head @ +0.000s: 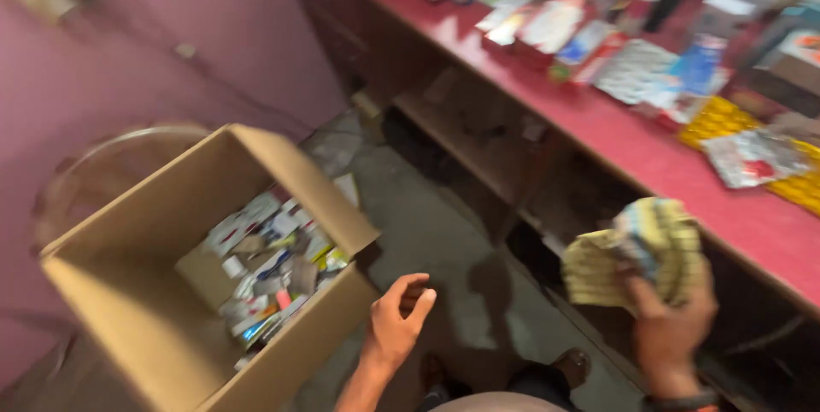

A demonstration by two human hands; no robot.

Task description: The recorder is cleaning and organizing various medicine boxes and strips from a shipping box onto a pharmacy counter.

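My right hand [670, 327] grips a crumpled bundle of yellow and pale blister strips [636, 250] just below the edge of a red counter [598, 134]. My left hand [400, 320] hangs empty, fingers loosely curled, beside the near right corner of an open cardboard box [128, 309]. The box stands at the left and holds several small medicine packets and cartons [265, 271] heaped at its bottom. The picture is motion-blurred.
The red counter runs from the top middle to the right, strewn with medicine boxes and blister sheets [636, 70]. Under it is a dark wooden shelf [470, 143]. A pink wall [213, 28] fills the upper left. Grey floor [436, 224] lies between box and counter; my feet [572, 365] show below.
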